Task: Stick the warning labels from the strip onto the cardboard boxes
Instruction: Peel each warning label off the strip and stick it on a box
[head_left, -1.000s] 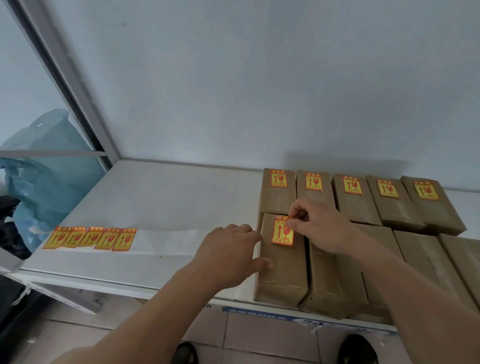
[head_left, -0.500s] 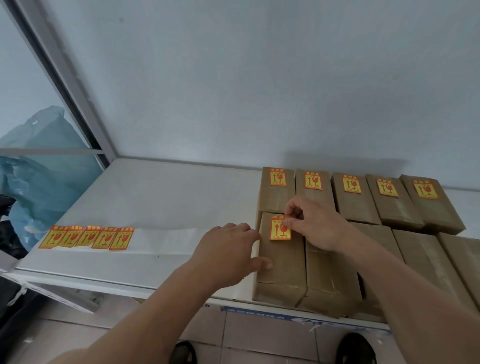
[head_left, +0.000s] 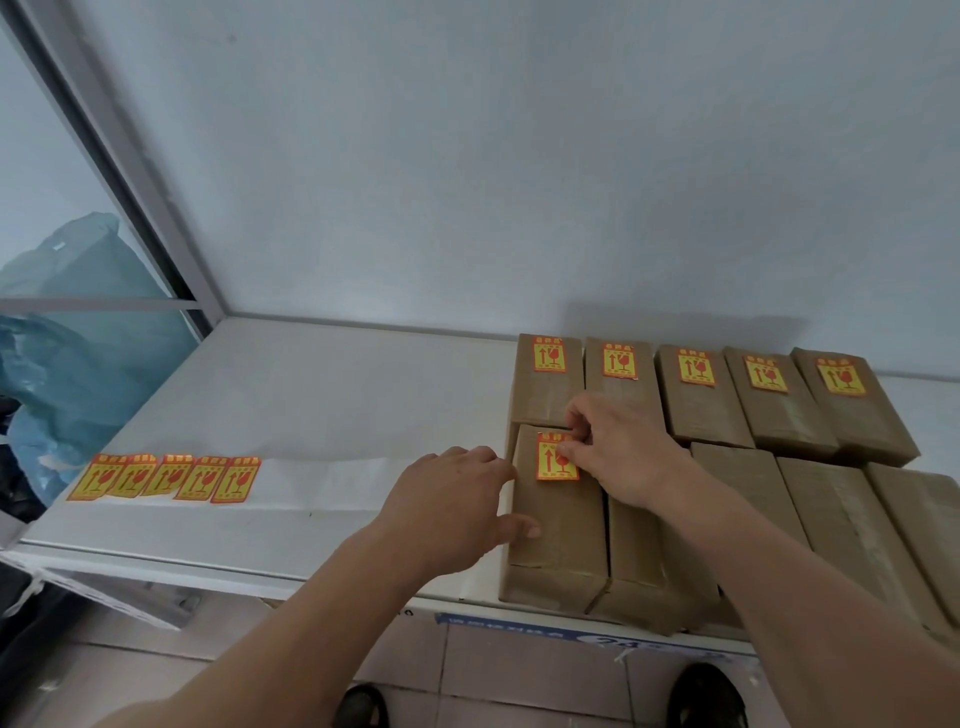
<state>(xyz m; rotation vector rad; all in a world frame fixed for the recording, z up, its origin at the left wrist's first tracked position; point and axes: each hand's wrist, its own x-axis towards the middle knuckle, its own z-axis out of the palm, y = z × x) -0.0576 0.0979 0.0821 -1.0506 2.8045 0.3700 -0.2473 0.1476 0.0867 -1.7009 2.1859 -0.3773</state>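
Sticking: a warning label (head_left: 556, 457) is going down on the far end of the front-left box (head_left: 558, 514), long axis running away from the person, same as the box.
Right hand (head_left: 623, 449): fingers (head_left: 576, 421) pinched on the label's far right corner, thumb side lying over its right edge. Looks to me like it's pressing or smoothing it on (can't tell if the near edge is fully stuck).
Left hand (head_left: 452, 499): fingers loosely together against the box's left side, thumb (head_left: 519, 530) laid flat on the box top just nearer the person than the label. It grips nothing, just steadies the box.
Key relation: the label sits right under the right fingers and just beyond the left thumb, so the right hand is the one placed to rub it flat, stroking along the long axis toward the near edge.
Back row (head_left: 691, 395): five boxes beyond the right fingers, each already labelled at its far end.
Front row: the boxes to the right of the right fingers (head_left: 753, 499) show no label, though the right arm covers part of them.
Strip (head_left: 171, 477): lying flat on the bench (head_left: 291, 395), well off to the left of the left fingers, five labels left on it. My guess is the left hand is nearer for the next peel.
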